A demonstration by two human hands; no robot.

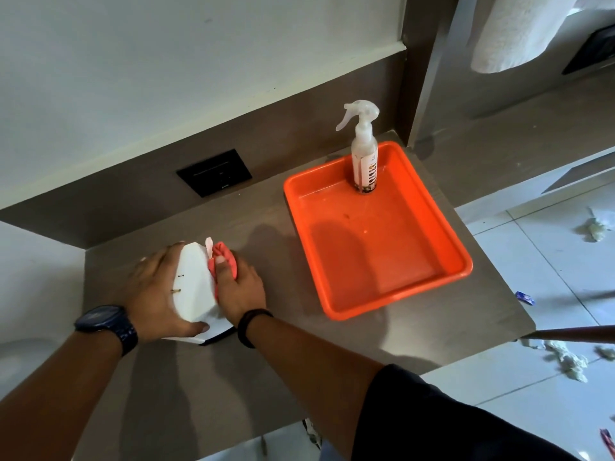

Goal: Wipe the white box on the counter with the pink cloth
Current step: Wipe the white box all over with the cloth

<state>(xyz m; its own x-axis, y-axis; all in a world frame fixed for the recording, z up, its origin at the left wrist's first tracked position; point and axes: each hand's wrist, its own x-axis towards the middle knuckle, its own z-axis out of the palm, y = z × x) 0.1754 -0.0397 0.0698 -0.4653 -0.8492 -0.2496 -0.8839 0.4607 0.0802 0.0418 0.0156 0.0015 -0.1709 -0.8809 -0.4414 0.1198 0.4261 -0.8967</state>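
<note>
The white box (194, 282) stands on the grey-brown counter (382, 344), left of centre. My left hand (151, 289) wraps around its left side, thumb at the near bottom corner. A bunched pink cloth (223, 256) is pressed against the box's right side by my right hand (238, 287), thumb on the cloth. A white tissue tip pokes up from the box top beside the cloth. The right face of the box is hidden behind my right hand.
An orange tray (462, 261) lies to the right on the counter, with a spray bottle (364, 151) upright in its far corner. A black wall plate (214, 172) sits behind. Crumpled tissues (570, 361) litter the tiled floor past the counter's right edge. A white towel (519, 31) hangs top right.
</note>
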